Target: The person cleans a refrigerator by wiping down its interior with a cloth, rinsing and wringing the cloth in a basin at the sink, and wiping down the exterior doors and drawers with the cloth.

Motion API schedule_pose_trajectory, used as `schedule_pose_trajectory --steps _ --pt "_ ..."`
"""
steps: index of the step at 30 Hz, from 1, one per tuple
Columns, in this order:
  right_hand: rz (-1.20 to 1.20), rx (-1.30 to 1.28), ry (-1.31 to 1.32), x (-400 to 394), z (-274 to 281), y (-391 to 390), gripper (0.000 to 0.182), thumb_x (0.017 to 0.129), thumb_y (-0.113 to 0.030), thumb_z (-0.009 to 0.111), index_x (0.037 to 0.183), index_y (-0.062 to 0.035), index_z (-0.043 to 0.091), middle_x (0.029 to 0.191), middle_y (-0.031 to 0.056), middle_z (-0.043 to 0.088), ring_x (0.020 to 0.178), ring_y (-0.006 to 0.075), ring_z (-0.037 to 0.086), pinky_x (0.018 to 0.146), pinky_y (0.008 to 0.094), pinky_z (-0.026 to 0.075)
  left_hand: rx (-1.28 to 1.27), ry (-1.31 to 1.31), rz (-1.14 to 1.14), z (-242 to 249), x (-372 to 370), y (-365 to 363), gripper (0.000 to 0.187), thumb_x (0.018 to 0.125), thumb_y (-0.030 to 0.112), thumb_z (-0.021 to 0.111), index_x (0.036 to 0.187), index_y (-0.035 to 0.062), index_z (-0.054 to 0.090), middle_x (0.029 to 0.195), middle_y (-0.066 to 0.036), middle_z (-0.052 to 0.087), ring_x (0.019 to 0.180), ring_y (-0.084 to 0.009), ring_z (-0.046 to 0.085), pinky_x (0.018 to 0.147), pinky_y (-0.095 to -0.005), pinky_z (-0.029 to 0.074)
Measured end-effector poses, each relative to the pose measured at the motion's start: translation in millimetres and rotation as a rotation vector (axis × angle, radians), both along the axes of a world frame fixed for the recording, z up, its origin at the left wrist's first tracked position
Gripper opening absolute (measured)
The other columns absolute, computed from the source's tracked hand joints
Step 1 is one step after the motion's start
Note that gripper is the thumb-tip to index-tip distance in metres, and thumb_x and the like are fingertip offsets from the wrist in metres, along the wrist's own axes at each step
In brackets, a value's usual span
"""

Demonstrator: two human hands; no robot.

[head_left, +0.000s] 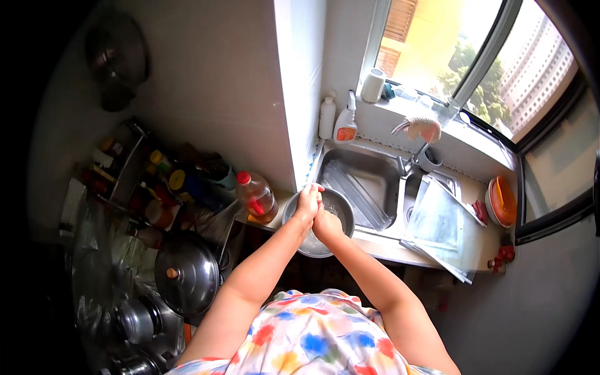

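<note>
My right hand (pixel 308 204) and my left hand (pixel 327 223) are pressed together over a round metal basin (pixel 347 215) at the counter's front edge. Both are closed, fingers wrapped tightly, and whatever is between them is hidden. Cloudy liquid seems to lie in the basin. Just behind and to the right is the steel sink (pixel 375 160), with long metal strips (pixel 356 194) leaning in its left bowl. Left of the basin stands a large plastic bottle (pixel 257 199) with a red cap and dark liquid.
Flat glass-like panels (pixel 442 222) rest across the right sink bowl and counter. A spray bottle (pixel 345 122) and a white bottle (pixel 327 117) stand behind the sink, near the faucet (pixel 409 161). An orange bowl (pixel 502 199) sits right. A lidded pan (pixel 186 273) stands left.
</note>
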State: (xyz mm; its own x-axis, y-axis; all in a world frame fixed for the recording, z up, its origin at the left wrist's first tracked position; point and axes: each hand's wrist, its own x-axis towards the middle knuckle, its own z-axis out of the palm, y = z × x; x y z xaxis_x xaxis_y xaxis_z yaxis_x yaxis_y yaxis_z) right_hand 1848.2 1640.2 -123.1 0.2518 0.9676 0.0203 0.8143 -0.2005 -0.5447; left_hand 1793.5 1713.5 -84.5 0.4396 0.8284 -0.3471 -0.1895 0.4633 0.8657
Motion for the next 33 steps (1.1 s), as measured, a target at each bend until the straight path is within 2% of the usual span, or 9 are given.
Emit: schedule_pose_trajectory --steps 4,6,10,14,17,21,25,28,33 --pt "0.119 0.1 0.058 18.5 10.2 -0.8 0.031 0.086 -0.029 0.053 0.097 -0.0003 0.05 0.088 0.0178 0.063 0.076 0.0364 0.062 0.066 0.048 0.049 0.134 -0.025 -0.037 23.4 -6.1 -13.9 0.024 0.099 0.023 0.041 0.107 0.0044 0.055 0.071 0.002 0.048 0.066 -0.0058 0.045 0.064 -0.0197 0.04" --pt "0.243 0.383 0.054 32.4 10.3 -5.6 0.034 0.084 -0.033 0.057 0.095 -0.0012 0.053 0.094 0.0158 0.06 0.083 0.0347 0.059 0.07 0.0469 0.048 0.236 -0.021 -0.021 24.4 -10.0 -25.2 0.028 0.095 0.024 0.051 0.116 0.0058 0.055 0.1 -0.005 0.057 0.1 -0.0121 0.052 0.09 -0.028 0.041" --pt "0.172 0.061 -0.229 54.0 13.5 -19.0 0.024 0.077 -0.027 0.069 0.091 -0.007 0.069 0.102 0.0138 0.057 0.088 0.0346 0.057 0.078 0.0429 0.046 0.227 0.404 0.106 -12.1 -30.8 -50.2 0.039 0.09 0.019 0.057 0.127 0.0068 0.051 0.121 -0.008 0.054 0.114 -0.0169 0.049 0.098 -0.0318 0.037" --pt "0.222 0.215 0.513 40.8 15.3 -16.5 0.049 0.08 0.0 0.06 0.127 -0.0057 0.048 0.098 0.015 0.058 0.08 0.0241 0.061 0.07 0.0358 0.05 0.179 0.149 0.254 24.4 -55.7 -113.7 0.027 0.094 0.023 0.053 0.115 0.0063 0.056 0.103 -0.004 0.06 0.097 -0.0103 0.054 0.086 -0.0262 0.043" --pt "0.38 -0.071 1.099 2.5 45.7 -31.6 0.048 0.082 0.008 0.049 0.129 -0.0034 0.043 0.099 0.007 0.058 0.084 0.0168 0.06 0.07 0.0302 0.05 0.113 -0.204 0.368 59.1 -88.2 -158.9 0.023 0.097 0.027 0.048 0.104 0.0077 0.059 0.078 0.002 0.057 0.074 -0.0073 0.054 0.073 -0.0227 0.045" --pt "0.618 -0.456 1.584 -72.9 111.8 -100.7 0.032 0.09 -0.011 0.046 0.122 -0.0073 0.051 0.104 0.0023 0.059 0.092 0.0118 0.057 0.078 0.026 0.046 0.181 -0.433 0.532 86.9 -146.1 -222.0 0.024 0.096 0.031 0.049 0.1 0.0092 0.06 0.075 0.003 0.057 0.071 -0.0064 0.054 0.07 -0.0215 0.045" --pt "0.855 -0.37 1.43 -160.0 127.7 -165.8 0.038 0.089 -0.004 0.046 0.127 -0.0033 0.049 0.109 0.0037 0.055 0.1 0.0139 0.053 0.091 0.0269 0.041 0.275 -0.338 0.923 81.4 -217.1 -300.1 0.023 0.095 0.03 0.051 0.104 0.0101 0.057 0.082 0.003 0.058 0.075 -0.0072 0.055 0.073 -0.0228 0.046" --pt "1.187 0.128 0.935 -227.3 135.6 -226.1 0.047 0.08 0.006 0.054 0.126 -0.0019 0.051 0.121 0.0113 0.042 0.112 0.022 0.044 0.096 0.0299 0.037 0.258 -0.291 1.199 99.0 -258.1 -379.5 0.032 0.093 0.036 0.052 0.118 0.0176 0.052 0.108 0.001 0.058 0.101 -0.0105 0.055 0.086 -0.0284 0.045" --pt "1.576 0.189 0.788 -328.5 152.8 -374.5 0.051 0.08 -0.012 0.067 0.127 -0.002 0.051 0.123 0.0175 0.046 0.116 0.0317 0.045 0.099 0.0367 0.037 0.488 -0.678 1.233 107.6 -337.6 -541.8 0.056 0.096 0.053 0.03 0.125 0.01 0.05 0.123 -0.005 0.055 0.117 -0.0212 0.05 0.101 -0.0374 0.039"
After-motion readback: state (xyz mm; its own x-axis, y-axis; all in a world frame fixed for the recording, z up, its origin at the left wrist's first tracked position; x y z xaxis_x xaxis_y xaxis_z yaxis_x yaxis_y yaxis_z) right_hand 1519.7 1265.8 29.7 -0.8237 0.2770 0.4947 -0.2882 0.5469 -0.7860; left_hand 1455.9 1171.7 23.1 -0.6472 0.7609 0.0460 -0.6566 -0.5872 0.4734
